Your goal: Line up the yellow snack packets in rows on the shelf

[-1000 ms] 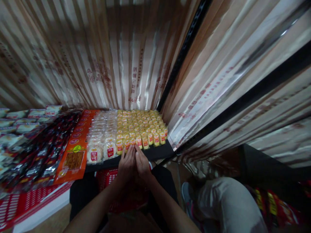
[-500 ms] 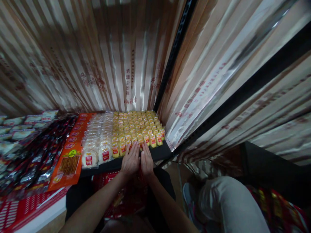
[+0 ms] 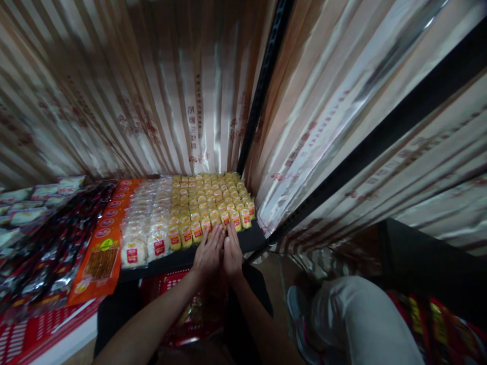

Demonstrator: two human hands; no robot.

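Head view: both your hands are out flat at the front row of yellow packs (image 3: pixel 208 198), fingers straight and together. Left hand (image 3: pixel 208 252) and right hand (image 3: pixel 232 252) are side by side, angled slightly in toward each other. Grip is released on both, nothing seen held; undersides of your palms are hidden. Fingertips are at the front faces of the packs, some likely touching; exact contact I can't tell.

Packs fill the right end of the black shelf (image 3: pixel 250 240), front row just back from its front edge, short of the right front corner. White round packs (image 3: pixel 133 246) are next on the left, then the orange packet (image 3: pixel 97 258).

Vs a second ago: your hands have shifted right along the front row. Camera has swung too, so the shelf goods sit further left in frame. Pack order unchanged.
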